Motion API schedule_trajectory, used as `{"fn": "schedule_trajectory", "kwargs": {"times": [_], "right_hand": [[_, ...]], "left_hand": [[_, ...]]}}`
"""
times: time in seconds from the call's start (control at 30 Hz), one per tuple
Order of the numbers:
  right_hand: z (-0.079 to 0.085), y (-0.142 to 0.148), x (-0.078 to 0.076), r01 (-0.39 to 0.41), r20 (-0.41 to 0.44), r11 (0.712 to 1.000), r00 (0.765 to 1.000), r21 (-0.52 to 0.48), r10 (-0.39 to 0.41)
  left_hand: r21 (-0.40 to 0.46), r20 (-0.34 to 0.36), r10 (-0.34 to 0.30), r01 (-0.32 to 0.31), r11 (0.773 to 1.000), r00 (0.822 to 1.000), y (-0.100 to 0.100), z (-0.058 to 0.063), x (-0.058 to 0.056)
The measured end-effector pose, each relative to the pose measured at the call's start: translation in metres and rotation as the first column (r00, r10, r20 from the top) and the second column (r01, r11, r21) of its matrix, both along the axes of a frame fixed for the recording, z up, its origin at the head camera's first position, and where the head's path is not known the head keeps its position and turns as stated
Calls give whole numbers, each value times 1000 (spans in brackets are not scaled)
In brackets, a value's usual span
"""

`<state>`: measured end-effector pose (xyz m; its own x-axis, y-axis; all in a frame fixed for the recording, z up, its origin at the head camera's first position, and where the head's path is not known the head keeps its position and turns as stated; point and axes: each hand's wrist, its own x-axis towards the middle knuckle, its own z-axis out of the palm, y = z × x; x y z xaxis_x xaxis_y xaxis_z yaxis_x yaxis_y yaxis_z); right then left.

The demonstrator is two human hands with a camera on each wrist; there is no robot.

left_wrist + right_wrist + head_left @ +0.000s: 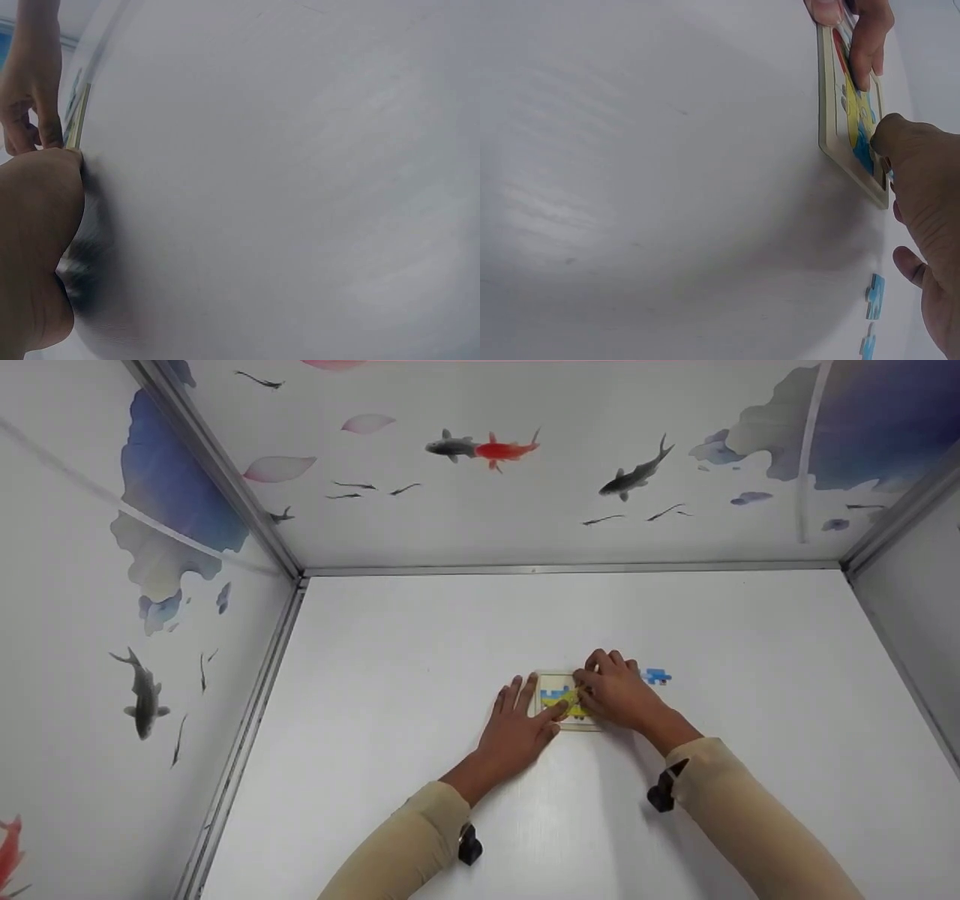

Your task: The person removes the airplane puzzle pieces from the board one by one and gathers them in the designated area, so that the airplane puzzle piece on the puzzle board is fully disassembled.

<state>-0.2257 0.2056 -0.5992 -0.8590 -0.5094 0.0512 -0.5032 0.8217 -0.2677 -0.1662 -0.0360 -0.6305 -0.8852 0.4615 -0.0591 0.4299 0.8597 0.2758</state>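
Note:
A small jigsaw puzzle in a pale wooden tray lies flat on the white table, partly covered by both hands. Yellow and blue puzzle pieces show inside it. My left hand lies at the tray's left side with fingers spread; its index finger presses on the yellow part, and its thumb is at the front rim. Over the tray's right half, my right hand has its thumb and fingertips drawn together, pinching a puzzle piece that they mostly hide. In the right wrist view, its thumb is right at the puzzle's edge.
Loose blue puzzle pieces lie on the table just right of my right hand. The white table is bordered by walls with metal edging and printed fish. A black wrist device hangs at each sleeve.

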Motion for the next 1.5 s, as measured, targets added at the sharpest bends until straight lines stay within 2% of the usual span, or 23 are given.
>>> {"fn": "schedule_trajectory", "kwargs": {"times": [0.07,0.2,0.57,0.67,0.93,1.5], "right_hand": [[0,0,0,3,1,1000,1000,6,-3],[0,0,1,-2,-23,999,1000,34,3],[-3,2,1,-40,-175,996,983,78,53],[-3,3,0,-36,-194,997,980,67,49],[-1,13,-1,4,-143,1000,990,3,-3],[6,58,0,75,-115,996,990,-40,-80]], "left_hand": [[-20,-10,-1,1,1000,1000,0,3,1],[-8,-13,-3,3,1000,1000,0,2,1],[-3,12,9,-9,1000,1000,1,5,3],[-11,13,9,-9,1000,1000,1,4,2],[-4,-3,9,-9,1000,1000,2,-3,-1],[59,0,10,-10,998,1000,0,-4,0]]}}
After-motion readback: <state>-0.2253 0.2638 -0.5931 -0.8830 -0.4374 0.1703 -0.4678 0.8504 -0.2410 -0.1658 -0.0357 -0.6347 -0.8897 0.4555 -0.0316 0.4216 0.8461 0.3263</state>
